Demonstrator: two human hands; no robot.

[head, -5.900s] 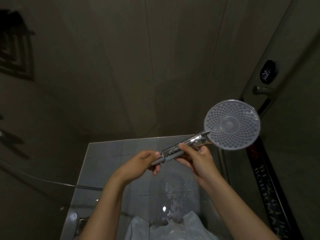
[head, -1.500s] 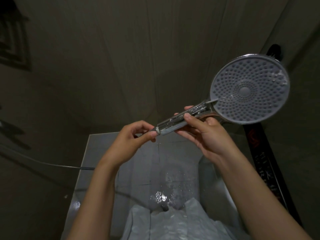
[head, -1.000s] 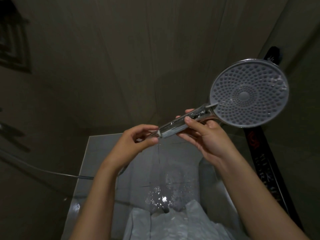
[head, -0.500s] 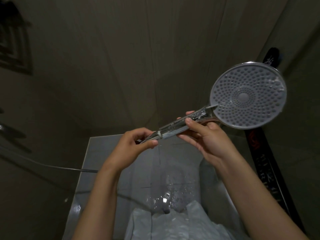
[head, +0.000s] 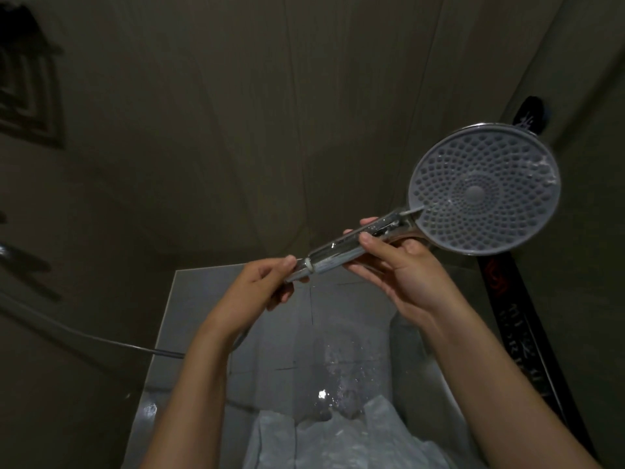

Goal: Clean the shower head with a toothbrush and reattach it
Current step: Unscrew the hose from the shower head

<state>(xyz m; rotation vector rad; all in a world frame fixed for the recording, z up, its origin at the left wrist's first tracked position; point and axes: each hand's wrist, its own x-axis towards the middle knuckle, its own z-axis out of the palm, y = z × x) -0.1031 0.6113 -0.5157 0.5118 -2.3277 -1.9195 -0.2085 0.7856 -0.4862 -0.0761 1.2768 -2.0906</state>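
Wet floor tiles point(head: 192, 292); wall vent point(head: 30, 96) upper left; lettered black strip point(head: 527, 333) right.

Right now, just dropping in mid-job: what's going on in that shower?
A person holds the shower head by its chrome handle in the right hand, spray face turned toward the camera. The left hand pinches the hose fitting at the handle's lower end, with the hose trailing off to the left. Whether the joint is fully tightened cannot be told. The tiled floor below is wet.
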